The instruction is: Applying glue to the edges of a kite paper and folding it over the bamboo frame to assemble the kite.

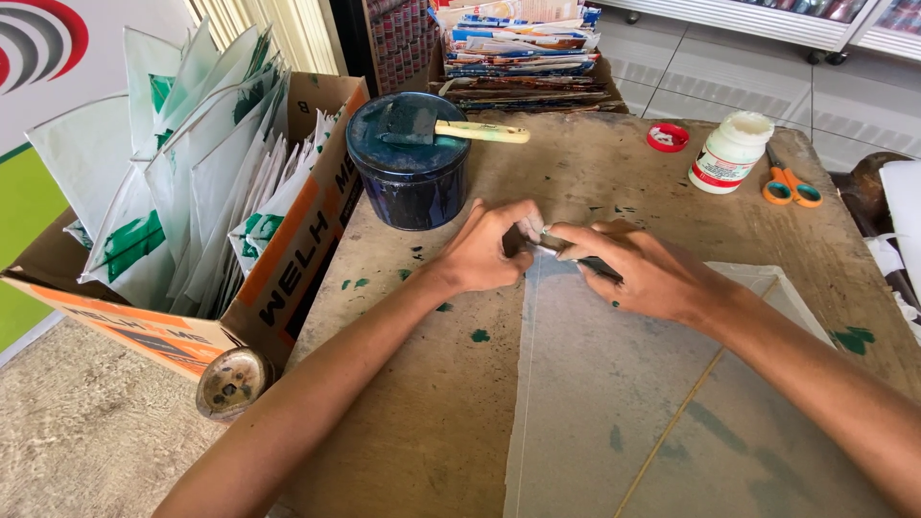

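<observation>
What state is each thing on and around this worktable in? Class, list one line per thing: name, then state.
Left hand: grip pinched on the sheet's top corner.
Right hand: pressing the same corner, a thin dark tool under its fingers.
Translucent sheet: flat on the table, a thin stick across it.
White glue bottle: upright, uncapped.
Red cap: off, lying beside the bottle.
Orange scissors: closed, lying flat.
Dark tin: lidded, a brush lying on top.
Cardboard box: open, full of folded sheets.

1. Cardboard box [297, 240], left of the table: brown with orange band and dark lettering, open-topped, packed with white-and-green sheets.
2. Glue bottle [729, 153], far right on the table: white, squat, lid off, with a red-and-white label.
3. Sign [43, 43], upper left: white panel with red and grey arcs.
</observation>
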